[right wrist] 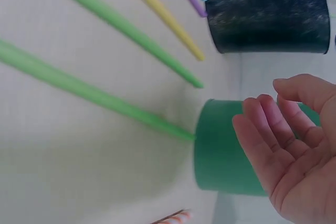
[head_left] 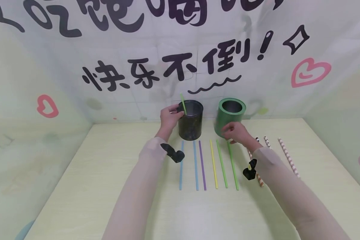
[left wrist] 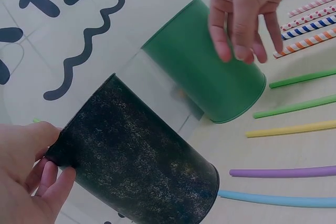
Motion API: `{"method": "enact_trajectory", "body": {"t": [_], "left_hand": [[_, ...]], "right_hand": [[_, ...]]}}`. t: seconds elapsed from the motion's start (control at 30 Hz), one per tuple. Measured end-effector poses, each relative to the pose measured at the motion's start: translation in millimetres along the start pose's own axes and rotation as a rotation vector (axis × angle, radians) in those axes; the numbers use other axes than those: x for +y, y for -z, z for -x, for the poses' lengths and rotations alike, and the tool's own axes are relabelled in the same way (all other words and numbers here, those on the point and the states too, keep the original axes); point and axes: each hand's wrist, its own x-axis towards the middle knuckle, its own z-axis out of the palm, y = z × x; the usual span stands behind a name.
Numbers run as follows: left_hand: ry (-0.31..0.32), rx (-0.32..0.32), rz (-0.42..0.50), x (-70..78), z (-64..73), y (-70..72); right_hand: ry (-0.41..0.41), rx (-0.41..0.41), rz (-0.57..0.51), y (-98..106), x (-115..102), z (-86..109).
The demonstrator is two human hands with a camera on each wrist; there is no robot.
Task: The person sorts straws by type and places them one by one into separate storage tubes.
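Observation:
My left hand (head_left: 170, 119) grips the rim of a black cylindrical can (head_left: 190, 125), its fingers and thumb on either side of the edge in the left wrist view. A light green straw (head_left: 183, 102) sticks up at that rim, beside the fingertips. My right hand (right wrist: 299, 150) is in front of a green can (head_left: 228, 116), fingers loosely bent, with nothing seen in them. Below the cans lie plain straws in a row: two blue, a purple straw (head_left: 202, 165), a yellow straw (head_left: 213, 165) and two green, including the rightmost green straw (head_left: 232, 166).
Several patterned paper straws lie to the right, among them a pink-striped straw (head_left: 289, 157); my right forearm partly covers others. Behind the cans hangs a white printed backdrop (head_left: 156, 100) along the table's back edge. The pale table (head_left: 108, 173) stretches out on both sides.

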Motion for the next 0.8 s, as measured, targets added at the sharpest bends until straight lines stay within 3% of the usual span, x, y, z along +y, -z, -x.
{"method": "enact_trajectory", "body": {"t": [0.33, 0.8], "left_hand": [[0.015, -0.002, -0.006, 0.5, 1.3, 1.2], [0.006, -0.009, -0.008, 0.0, 0.8, 1.6]], "right_hand": [[-0.124, 0.116, -0.055, -6.7, 30.9, 4.8], [-0.223, 0.21, -0.069, -15.7, 44.0, 8.1]]}}
